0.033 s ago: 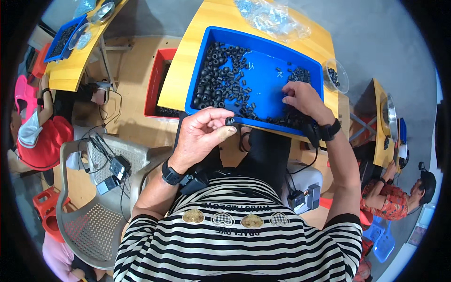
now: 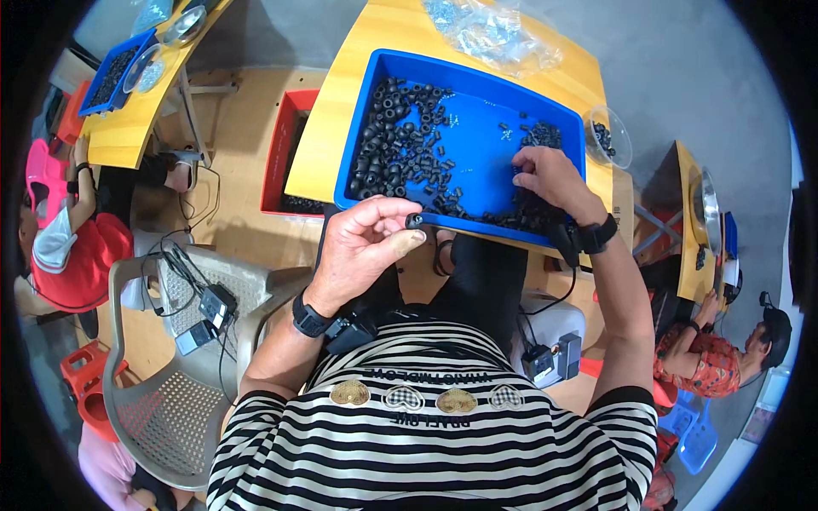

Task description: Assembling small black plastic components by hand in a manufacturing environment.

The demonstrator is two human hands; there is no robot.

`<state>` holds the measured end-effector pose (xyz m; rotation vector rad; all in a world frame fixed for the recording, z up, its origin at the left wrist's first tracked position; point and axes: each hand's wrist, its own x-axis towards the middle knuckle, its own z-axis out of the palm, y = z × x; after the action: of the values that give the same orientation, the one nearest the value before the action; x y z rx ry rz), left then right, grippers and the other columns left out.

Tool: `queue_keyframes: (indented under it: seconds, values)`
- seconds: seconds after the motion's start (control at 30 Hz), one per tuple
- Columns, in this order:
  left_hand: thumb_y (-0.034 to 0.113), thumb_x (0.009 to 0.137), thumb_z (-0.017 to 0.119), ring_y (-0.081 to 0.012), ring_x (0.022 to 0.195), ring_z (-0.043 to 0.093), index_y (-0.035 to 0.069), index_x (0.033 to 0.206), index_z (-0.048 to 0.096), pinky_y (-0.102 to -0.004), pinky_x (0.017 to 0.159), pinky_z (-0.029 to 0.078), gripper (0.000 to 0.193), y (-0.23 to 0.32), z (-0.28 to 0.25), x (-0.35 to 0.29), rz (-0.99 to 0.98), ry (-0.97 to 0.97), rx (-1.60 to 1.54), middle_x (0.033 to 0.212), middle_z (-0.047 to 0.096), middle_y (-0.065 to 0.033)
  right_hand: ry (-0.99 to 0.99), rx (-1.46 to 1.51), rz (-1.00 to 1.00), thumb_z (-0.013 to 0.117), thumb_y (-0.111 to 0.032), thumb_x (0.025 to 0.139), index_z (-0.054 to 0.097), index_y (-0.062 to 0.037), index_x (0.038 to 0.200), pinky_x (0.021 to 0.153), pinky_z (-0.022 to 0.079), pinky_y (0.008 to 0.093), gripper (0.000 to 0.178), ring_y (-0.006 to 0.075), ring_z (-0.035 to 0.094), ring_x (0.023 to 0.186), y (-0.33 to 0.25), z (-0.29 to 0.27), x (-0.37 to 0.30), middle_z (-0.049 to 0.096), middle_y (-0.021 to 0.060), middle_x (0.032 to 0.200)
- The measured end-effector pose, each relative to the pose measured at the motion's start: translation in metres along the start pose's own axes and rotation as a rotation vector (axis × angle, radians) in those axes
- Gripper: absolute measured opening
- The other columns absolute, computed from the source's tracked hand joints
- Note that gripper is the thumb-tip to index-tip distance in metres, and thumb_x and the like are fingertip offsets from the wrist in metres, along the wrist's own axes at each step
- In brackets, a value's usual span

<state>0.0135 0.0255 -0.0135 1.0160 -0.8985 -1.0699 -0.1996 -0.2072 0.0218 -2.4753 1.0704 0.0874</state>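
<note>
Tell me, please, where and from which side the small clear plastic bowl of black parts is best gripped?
Grip the small clear plastic bowl by its open rim, coming from above on its right: it stands upright at the yellow wooden table's right edge, with the blue plastic tray crowding its left.

Small-parts assembly workshop, multiple benches.
Blue tray of black rubber rings under both hands; same tray on the bench far left; seated worker at another bench right.

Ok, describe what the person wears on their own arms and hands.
Both hands are bare, no gloves. The left hand and right hand each have a black band at the wrist with a small black device attached. Short black-and-white striped sleeves end above the elbows.
</note>
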Motion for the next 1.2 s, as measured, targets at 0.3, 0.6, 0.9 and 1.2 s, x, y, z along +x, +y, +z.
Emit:
queue_keyframes:
  seconds: [0.3, 0.6, 0.9, 1.2]
  values:
    - [-0.008, 0.078, 0.066, -0.0042, 0.077, 0.055, 0.001, 0.107, 0.062, -0.0195, 0.072, 0.048, 0.030, -0.001, -0.001, -0.001, -0.027, 0.001, 0.004, 0.086, 0.058, 0.0019, 0.240, 0.088, -0.253, 0.067, -0.005, 0.071, 0.062, -0.0036, 0.082, 0.068, 0.050, 0.0351, 0.013, 0.0275, 0.063, 0.072, 0.015, 0.004, 0.034, 0.063, 0.0130, 0.075]
    - [-0.001, 0.078, 0.071, -0.0010, 0.074, 0.050, 0.003, 0.107, 0.063, -0.0164, 0.068, 0.042, 0.030, 0.002, -0.002, -0.002, -0.055, 0.037, -0.027, 0.084, 0.054, 0.0051, -0.046, 0.041, -0.323, 0.068, -0.003, 0.072, 0.062, -0.0036, 0.089, 0.067, 0.049, 0.0346, 0.017, 0.0265, 0.060, 0.073, -0.020, 0.022, 0.031, 0.061, 0.0107, 0.077]
    - [-0.005, 0.079, 0.067, -0.0032, 0.075, 0.054, 0.002, 0.107, 0.063, -0.0180, 0.070, 0.046, 0.029, 0.001, -0.004, -0.004, -0.039, 0.031, -0.023, 0.084, 0.056, 0.0028, -0.013, 0.005, -0.316, 0.070, -0.007, 0.071, 0.062, -0.0051, 0.093, 0.071, 0.048, 0.0368, 0.023, 0.0266, 0.060, 0.082, -0.039, 0.031, 0.039, 0.061, 0.0098, 0.084]
    - [-0.005, 0.079, 0.067, -0.0029, 0.075, 0.054, 0.002, 0.107, 0.063, -0.0178, 0.070, 0.046, 0.029, 0.005, -0.003, -0.003, -0.036, 0.066, -0.044, 0.085, 0.057, 0.0028, 0.006, 0.028, -0.420, 0.070, -0.006, 0.072, 0.062, -0.0053, 0.091, 0.067, 0.049, 0.0355, 0.021, 0.0253, 0.060, 0.074, -0.042, 0.036, 0.045, 0.060, 0.0088, 0.079]
